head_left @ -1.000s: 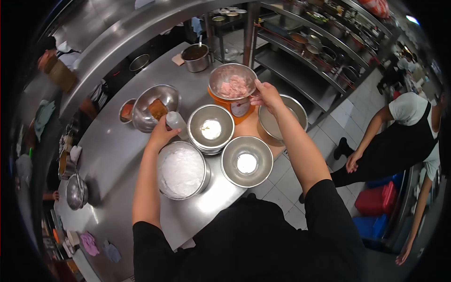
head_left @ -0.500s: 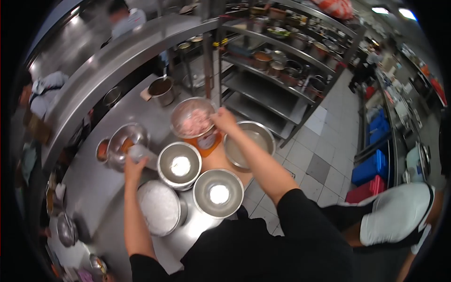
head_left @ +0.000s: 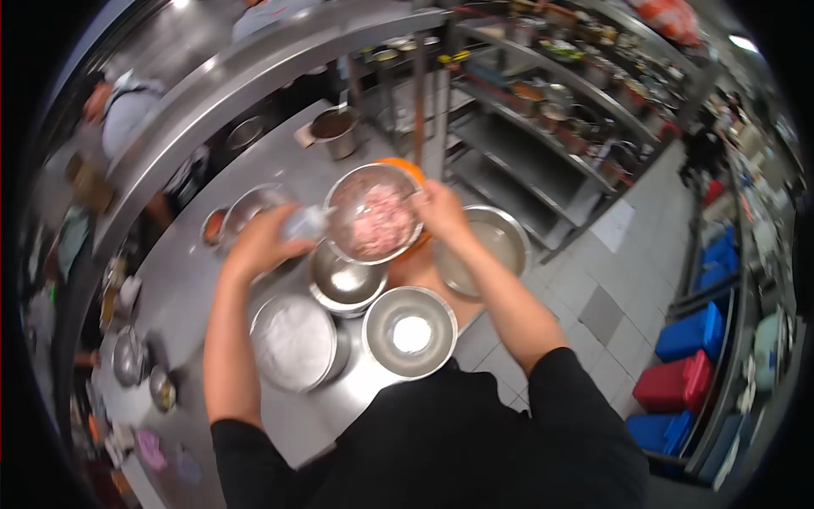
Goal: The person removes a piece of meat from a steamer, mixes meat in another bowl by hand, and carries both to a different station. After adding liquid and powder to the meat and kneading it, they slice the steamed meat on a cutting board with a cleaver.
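A round steel bowl of pink minced meat (head_left: 374, 215) was raised above the steel worktop (head_left: 191, 280), tilted toward the camera, its far side covering most of an orange scale (head_left: 405, 169) behind it. The right hand (head_left: 439, 209) gripped the bowl's right rim, fingers curled over the edge. The left hand (head_left: 259, 242) was clenched around a small clear plastic bottle (head_left: 305, 223), blurred, whose tip pointed at the left rim of the meat bowl; whether bottle and bowl touched could not be told.

Just below the raised bowl sat a stack of steel bowls (head_left: 346, 282) with a little pale stuff at the bottom. Nearer the person stood a steel bowl holding a small heap of white powder (head_left: 410, 332), and beside it on the left a wide steel bowl filled with white flour (head_left: 294, 341). To the right of the right forearm, at the counter's edge, lay a large empty steel bowl (head_left: 494, 246). Behind the left hand stood a steel bowl (head_left: 248, 206), partly hidden, and just left of it a small bowl with reddish contents (head_left: 214, 225). Farther back on the worktop stood a steel pot of dark liquid (head_left: 333, 131). Steel shelves loaded with pots (head_left: 551, 102) rose on the right, above a tiled floor with red and blue crates (head_left: 691, 360). Another person in a pale shirt (head_left: 119, 106) stood beyond the counter's raised shelf at the left
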`<state>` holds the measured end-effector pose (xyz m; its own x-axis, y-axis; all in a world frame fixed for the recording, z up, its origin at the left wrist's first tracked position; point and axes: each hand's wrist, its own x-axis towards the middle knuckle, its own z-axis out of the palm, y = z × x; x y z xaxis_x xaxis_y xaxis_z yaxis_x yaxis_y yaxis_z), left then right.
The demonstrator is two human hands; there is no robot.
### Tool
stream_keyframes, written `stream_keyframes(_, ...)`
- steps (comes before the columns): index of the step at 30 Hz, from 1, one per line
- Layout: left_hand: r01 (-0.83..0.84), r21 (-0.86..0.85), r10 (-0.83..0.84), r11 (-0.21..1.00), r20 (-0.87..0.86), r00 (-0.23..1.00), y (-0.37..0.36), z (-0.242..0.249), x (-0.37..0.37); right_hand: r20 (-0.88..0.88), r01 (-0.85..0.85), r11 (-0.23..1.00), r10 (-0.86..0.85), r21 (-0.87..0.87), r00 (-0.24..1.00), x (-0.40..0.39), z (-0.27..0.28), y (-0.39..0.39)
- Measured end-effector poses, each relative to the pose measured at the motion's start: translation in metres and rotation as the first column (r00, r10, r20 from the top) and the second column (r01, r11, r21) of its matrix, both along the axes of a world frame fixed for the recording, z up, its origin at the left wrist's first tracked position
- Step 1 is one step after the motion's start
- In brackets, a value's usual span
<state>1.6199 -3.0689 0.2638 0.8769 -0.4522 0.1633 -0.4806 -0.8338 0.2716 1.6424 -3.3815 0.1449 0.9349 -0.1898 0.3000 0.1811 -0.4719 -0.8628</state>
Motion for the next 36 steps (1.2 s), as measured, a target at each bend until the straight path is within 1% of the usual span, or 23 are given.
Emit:
stream_keyframes(1, 0.007, 0.129, -0.007, 0.992, -0.005, 1.0, -0.007, 0.008, -0.004, -0.011, -0.008, 0.999, 0.007, -0.032, 1.0, -0.006, 0.007, 0.004)
stream_keyframes(3, 0.092, 0.254, -0.107, 0.963, 0.044, 0.993, -0.013, 0.021, -0.007, 0.037, -0.035, 0.996, 0.038, -0.083, 0.999, -0.019, 0.023, 0.018)
stream_keyframes(4, 0.064, 0.261, -0.081, 0.963, 0.056, 0.995, -0.018, 0.028, -0.01, 0.05, -0.06, 0.995, 0.064, -0.077, 0.997, -0.02, 0.027, 0.023)
stream_keyframes(6, 0.077, 0.488, -0.158, 0.87, 0.127, 0.979, -0.027, 0.043, -0.019, 0.056, -0.131, 0.98, 0.141, -0.15, 0.988, -0.022, 0.032, 0.034)
stream_keyframes(7, 0.056, 0.492, -0.137, 0.869, 0.129, 0.982, -0.031, 0.05, -0.025, 0.06, -0.153, 0.978, 0.163, -0.145, 0.985, -0.021, 0.034, 0.04)
stream_keyframes(9, 0.058, 0.634, -0.157, 0.772, 0.101, 0.982, -0.036, 0.06, -0.037, 0.064, -0.199, 0.968, 0.211, -0.151, 0.975, -0.02, 0.035, 0.053)
stream_keyframes(10, 0.017, 0.671, -0.127, 0.741, 0.115, 0.985, -0.034, 0.061, -0.042, 0.03, -0.222, 0.964, 0.229, -0.149, 0.973, -0.019, 0.037, 0.06)
stream_keyframes(14, -0.048, 0.738, -0.075, 0.673, 0.133, 0.988, -0.009, 0.068, -0.054, 0.074, -0.307, 0.936, 0.323, -0.17, 0.944, -0.017, 0.044, 0.088)
stream_keyframes(17, -0.171, 0.74, 0.029, 0.65, 0.201, 0.979, 0.013, 0.07, -0.057, -0.024, -0.37, 0.917, 0.371, -0.147, 0.928, -0.02, 0.056, 0.108)
stream_keyframes(19, -0.119, 0.676, 0.019, 0.727, 0.153, 0.988, 0.027, 0.071, -0.057, 0.003, -0.379, 0.921, 0.38, -0.088, 0.925, -0.01, 0.059, 0.119)
stream_keyframes(20, -0.128, 0.669, 0.03, 0.732, 0.155, 0.987, 0.037, 0.066, -0.057, 0.003, -0.387, 0.917, 0.389, -0.097, 0.921, -0.004, 0.062, 0.122)
stream_keyframes(22, -0.108, 0.373, 0.004, 0.921, 0.269, 0.963, 0.058, 0.044, -0.051, 0.03, -0.317, 0.941, 0.323, -0.119, 0.946, 0.005, 0.068, 0.125)
stream_keyframes(23, -0.115, 0.368, 0.012, 0.923, 0.27, 0.963, 0.065, 0.032, -0.047, 0.029, -0.323, 0.938, 0.329, -0.125, 0.944, 0.007, 0.069, 0.124)
stream_keyframes(24, -0.136, 0.146, 0.099, 0.98, 0.236, 0.967, 0.071, 0.019, -0.043, 0.041, -0.275, 0.951, 0.283, -0.138, 0.958, 0.008, 0.072, 0.121)
stream_keyframes(25, -0.164, -0.082, 0.176, 0.983, 0.184, 0.967, 0.073, 0.01, -0.042, 0.054, -0.226, 0.963, 0.236, -0.15, 0.97, 0.008, 0.076, 0.117)
stream_keyframes(26, -0.16, -0.228, 0.192, 0.96, 0.123, 0.974, 0.074, -0.001, -0.041, 0.052, -0.23, 0.961, 0.24, -0.156, 0.969, 0.007, 0.078, 0.113)
stream_keyframes(27, -0.165, -0.234, 0.197, 0.958, 0.119, 0.973, 0.078, -0.014, -0.035, 0.067, -0.176, 0.969, 0.19, -0.173, 0.98, 0.002, 0.08, 0.107)
stream_keyframes(28, -0.171, -0.343, 0.218, 0.924, 0.103, 0.971, 0.082, -0.032, -0.027, 0.083, -0.122, 0.974, 0.14, -0.189, 0.987, -0.002, 0.078, 0.101)
stream_keyframes(29, -0.178, -0.447, 0.239, 0.877, 0.084, 0.967, 0.086, -0.05, -0.019, 0.077, -0.129, 0.972, 0.147, -0.194, 0.986, -0.002, 0.072, 0.093)
stream_keyframes(30, -0.211, -0.483, 0.244, 0.85, 0.007, 0.97, 0.088, -0.066, -0.013, 0.096, -0.095, 0.984, 0.11, -0.148, 0.989, -0.002, 0.063, 0.085)
stream_keyframes(31, -0.222, -0.485, 0.254, 0.846, 0.002, 0.967, 0.09, -0.082, -0.008, 0.112, -0.063, 0.993, 0.074, -0.099, 0.991, -0.002, 0.054, 0.078)
stream_keyframes(33, -0.28, -0.518, 0.227, 0.808, -0.165, 0.96, 0.093, -0.108, 0.001, 0.12, -0.06, 0.996, 0.067, -0.059, 0.991, -0.006, 0.035, 0.063)
stream_keyframes(36, -0.276, -0.473, 0.221, 0.837, -0.169, 0.96, 0.089, -0.129, 0.004, 0.121, -0.058, 0.998, 0.057, 0.004, 0.991, -0.017, 0.017, 0.055)
